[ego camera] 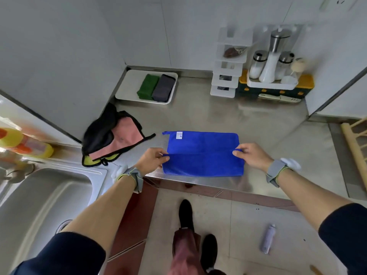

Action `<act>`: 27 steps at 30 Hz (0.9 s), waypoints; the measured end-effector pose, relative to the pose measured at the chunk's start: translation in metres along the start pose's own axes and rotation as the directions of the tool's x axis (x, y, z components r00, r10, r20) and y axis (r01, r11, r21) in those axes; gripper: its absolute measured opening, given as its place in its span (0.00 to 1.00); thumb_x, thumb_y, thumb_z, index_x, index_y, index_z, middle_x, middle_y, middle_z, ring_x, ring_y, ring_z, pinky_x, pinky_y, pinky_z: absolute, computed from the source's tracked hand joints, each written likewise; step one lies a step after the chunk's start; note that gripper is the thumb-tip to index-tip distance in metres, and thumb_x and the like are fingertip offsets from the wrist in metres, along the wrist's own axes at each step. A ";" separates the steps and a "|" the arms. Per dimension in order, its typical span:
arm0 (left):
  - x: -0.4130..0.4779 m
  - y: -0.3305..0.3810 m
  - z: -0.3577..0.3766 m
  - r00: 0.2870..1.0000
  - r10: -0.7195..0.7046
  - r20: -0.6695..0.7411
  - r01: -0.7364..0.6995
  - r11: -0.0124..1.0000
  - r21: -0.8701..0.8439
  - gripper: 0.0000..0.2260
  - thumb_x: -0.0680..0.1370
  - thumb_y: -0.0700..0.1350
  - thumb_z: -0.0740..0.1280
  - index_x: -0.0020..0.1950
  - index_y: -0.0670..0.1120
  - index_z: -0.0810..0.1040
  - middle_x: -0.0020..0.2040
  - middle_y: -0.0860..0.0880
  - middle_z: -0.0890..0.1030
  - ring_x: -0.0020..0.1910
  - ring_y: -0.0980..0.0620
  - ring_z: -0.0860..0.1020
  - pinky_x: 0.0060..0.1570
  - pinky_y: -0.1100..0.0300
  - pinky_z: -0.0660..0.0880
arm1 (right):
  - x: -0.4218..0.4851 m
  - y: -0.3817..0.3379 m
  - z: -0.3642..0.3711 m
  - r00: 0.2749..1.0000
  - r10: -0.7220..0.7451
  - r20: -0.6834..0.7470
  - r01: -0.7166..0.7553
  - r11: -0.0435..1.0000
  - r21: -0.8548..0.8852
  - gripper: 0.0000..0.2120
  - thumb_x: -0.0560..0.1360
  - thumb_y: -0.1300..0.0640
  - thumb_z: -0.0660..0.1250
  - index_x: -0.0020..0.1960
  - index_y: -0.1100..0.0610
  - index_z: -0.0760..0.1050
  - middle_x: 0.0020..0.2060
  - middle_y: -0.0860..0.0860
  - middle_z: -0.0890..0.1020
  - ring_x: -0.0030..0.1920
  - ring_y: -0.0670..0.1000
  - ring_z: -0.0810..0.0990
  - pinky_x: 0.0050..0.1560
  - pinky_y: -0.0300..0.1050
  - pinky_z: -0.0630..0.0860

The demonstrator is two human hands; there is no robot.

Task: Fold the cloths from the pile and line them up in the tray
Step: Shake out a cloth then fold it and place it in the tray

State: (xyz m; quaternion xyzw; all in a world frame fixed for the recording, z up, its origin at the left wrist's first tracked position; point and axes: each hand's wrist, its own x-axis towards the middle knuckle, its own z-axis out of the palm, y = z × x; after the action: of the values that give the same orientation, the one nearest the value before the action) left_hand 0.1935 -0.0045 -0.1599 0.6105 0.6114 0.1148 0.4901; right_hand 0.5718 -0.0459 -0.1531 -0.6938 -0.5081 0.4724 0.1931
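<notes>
A: Where is the blue cloth?
B: It lies flat on the shiny counter, close to the front edge. A line runs across its middle from side to side.
A: What do the hands do?
B: The left hand pinches the left edge of the cloth, right at that line. The right hand pinches the right edge at the same line. Thumb and fingers squeeze a little bit of cloth on each side.
A: So which step is this?
B: I think it is the folding step. This cloth is not small yet, so it is not ready for the tray.
A: Where is the tray?
B: At the back, in the corner by the wall. A green cloth and a grey cloth lie folded in it, side by side and touching.
A: Are there more cloths to do?
B: Yes. The pile sits to the left of the blue cloth, near the sink. I see black, pink and yellow in it.
A: What does the next move need?
B: I think both hands must move together, so the fold comes out straight and the edges meet. Then it needs more folds to be as narrow as the two in the tray.
</notes>
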 end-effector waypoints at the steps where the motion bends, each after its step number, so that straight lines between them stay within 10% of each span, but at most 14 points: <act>1: 0.010 0.001 0.000 0.999 -0.001 -0.032 0.000 1.000 -0.029 0.04 0.80 0.39 0.69 0.45 0.43 0.80 0.35 0.50 0.84 0.35 0.49 0.79 0.40 0.53 0.81 | 0.008 0.000 0.000 0.999 -0.013 -0.052 0.014 1.000 0.010 0.10 0.79 0.64 0.67 0.52 0.73 0.78 0.48 0.75 0.80 0.42 0.63 0.79 0.46 0.49 0.69; 6: 0.050 0.011 0.002 0.986 0.011 -0.167 -0.030 0.993 -0.111 0.06 0.81 0.41 0.67 0.48 0.38 0.79 0.41 0.38 0.81 0.39 0.45 0.77 0.44 0.46 0.80 | 0.036 -0.008 0.000 0.974 -0.039 -0.224 0.038 0.999 -0.009 0.08 0.80 0.61 0.67 0.47 0.67 0.79 0.37 0.66 0.81 0.37 0.58 0.74 0.41 0.45 0.66; 15: 0.123 0.017 0.007 0.975 -0.019 -0.221 0.037 0.996 0.079 0.13 0.80 0.47 0.68 0.36 0.52 0.72 0.37 0.50 0.78 0.40 0.44 0.78 0.48 0.47 0.79 | 0.095 0.005 0.001 0.946 0.061 -0.319 -0.107 0.986 -0.130 0.13 0.78 0.57 0.68 0.36 0.57 0.72 0.27 0.51 0.73 0.35 0.57 0.72 0.36 0.44 0.62; 27: 0.132 0.020 0.009 0.976 0.132 -0.172 -0.037 0.883 0.469 0.11 0.75 0.47 0.70 0.57 0.51 0.79 0.55 0.50 0.73 0.51 0.48 0.77 0.53 0.50 0.77 | 0.104 0.009 0.010 0.951 -0.137 -0.276 -0.042 0.830 -0.557 0.09 0.80 0.52 0.63 0.57 0.55 0.71 0.55 0.55 0.71 0.46 0.59 0.78 0.40 0.50 0.77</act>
State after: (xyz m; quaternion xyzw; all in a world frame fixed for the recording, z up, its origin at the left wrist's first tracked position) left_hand 0.2424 0.1094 -0.2106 0.7212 0.6397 0.0473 0.2616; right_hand 0.5721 0.0400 -0.2125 -0.7711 -0.6047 0.1865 0.0707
